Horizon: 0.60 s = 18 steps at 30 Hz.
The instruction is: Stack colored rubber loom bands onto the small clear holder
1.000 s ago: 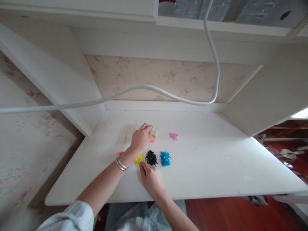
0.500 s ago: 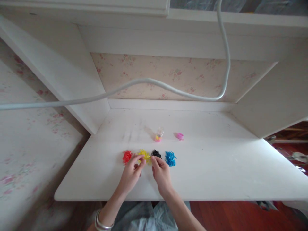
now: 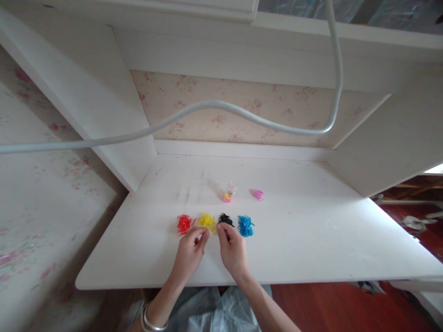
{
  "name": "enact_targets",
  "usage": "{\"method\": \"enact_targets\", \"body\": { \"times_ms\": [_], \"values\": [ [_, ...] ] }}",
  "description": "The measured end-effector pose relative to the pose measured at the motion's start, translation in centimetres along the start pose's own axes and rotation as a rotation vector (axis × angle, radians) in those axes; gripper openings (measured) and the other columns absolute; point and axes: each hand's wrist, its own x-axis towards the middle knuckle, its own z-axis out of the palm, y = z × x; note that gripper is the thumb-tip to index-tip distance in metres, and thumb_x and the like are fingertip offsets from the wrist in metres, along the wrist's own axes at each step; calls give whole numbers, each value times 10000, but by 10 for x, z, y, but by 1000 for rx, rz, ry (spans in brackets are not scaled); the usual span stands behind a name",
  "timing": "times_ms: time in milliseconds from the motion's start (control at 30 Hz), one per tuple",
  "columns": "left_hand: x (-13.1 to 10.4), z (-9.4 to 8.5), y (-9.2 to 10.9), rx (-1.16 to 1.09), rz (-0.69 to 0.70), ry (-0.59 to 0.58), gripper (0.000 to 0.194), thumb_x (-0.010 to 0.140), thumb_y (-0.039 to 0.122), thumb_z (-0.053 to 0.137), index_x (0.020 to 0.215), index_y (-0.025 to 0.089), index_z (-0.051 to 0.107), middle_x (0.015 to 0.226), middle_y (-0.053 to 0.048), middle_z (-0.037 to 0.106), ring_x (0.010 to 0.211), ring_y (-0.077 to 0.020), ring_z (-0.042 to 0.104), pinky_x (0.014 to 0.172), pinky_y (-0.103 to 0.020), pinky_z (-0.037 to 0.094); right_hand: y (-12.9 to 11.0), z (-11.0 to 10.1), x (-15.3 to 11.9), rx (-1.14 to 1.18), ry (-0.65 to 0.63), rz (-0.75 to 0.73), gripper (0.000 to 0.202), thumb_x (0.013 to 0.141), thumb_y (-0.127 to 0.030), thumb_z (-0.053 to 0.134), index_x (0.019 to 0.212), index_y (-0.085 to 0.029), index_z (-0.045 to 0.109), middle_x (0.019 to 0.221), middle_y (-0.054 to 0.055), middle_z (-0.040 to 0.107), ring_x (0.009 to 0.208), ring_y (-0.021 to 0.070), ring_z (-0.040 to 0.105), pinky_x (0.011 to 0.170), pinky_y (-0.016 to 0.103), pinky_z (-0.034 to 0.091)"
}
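My left hand [image 3: 189,251] is closed in a pinch just in front of the yellow pile of small rubber-band-like loops [image 3: 206,220]. Opposite it, my right hand [image 3: 233,248] pinches thumb to index finger by the near edge of a black pile [image 3: 226,218]. Whatever the fingertips hold is too small to make out. A red pile [image 3: 184,224] lies to the left of the yellow one, and a blue pile [image 3: 246,226] sits right of the black. Behind them stands a small clear container [image 3: 230,192] with pink and yellow at its bottom.
A pink ring-shaped piece [image 3: 258,194] lies right of the container. The white desk [image 3: 311,235] has side panels and a back ledge. A thick white cable [image 3: 214,105] crosses the view above the desk.
The index finger of my left hand has drawn back from over the yellow pile and curled toward the thumb. My right hand keeps its pinch. The camera view has shifted slightly.
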Motion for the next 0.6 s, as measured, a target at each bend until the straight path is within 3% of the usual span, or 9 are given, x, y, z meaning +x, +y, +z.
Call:
{"method": "enact_targets", "body": {
  "times_ms": [167, 267, 367, 500, 600],
  "values": [
    [-11, -6, -19, -38, -48, -1, 337, 850, 486, 517, 896, 181, 653, 831, -28, 659, 484, -94, 532, 438, -210, 436, -7, -22, 27, -92, 74, -18, 433, 869, -524, 449, 890, -175, 703, 646, 7, 626, 550, 119, 499, 503, 209, 368],
    [-17, -9, -28, -32, -30, 45, 295, 843, 459, 539, 843, 184, 647, 795, -19, 639, 487, -90, 516, 442, -202, 434, -21, -46, 55, -192, 159, -50, 474, 860, -549, 446, 930, -161, 709, 545, -20, 544, 478, 100, 434, 453, 203, 300],
    [-19, -10, -33, -32, 19, 69, 272, 838, 437, 553, 820, 181, 643, 821, -28, 635, 511, -93, 527, 461, -203, 447, -33, -65, 87, -312, 233, -146, 466, 870, -531, 437, 914, -160, 715, 552, -12, 550, 490, 97, 448, 491, 204, 317],
    [-20, -10, -34, -69, 46, 54, 253, 827, 420, 571, 824, 175, 634, 866, -39, 646, 514, -87, 530, 468, -202, 454, -38, -73, 118, -516, 236, -229, 414, 882, -486, 432, 881, -190, 721, 516, -8, 554, 474, 103, 469, 521, 221, 311],
    [-23, -12, -34, -124, -19, 21, 267, 830, 430, 564, 886, 178, 631, 851, -36, 670, 480, -78, 532, 438, -188, 434, -38, -71, 128, -631, 196, -253, 392, 882, -464, 425, 887, -205, 720, 557, 10, 601, 512, 121, 523, 543, 225, 320]
  ]
}}
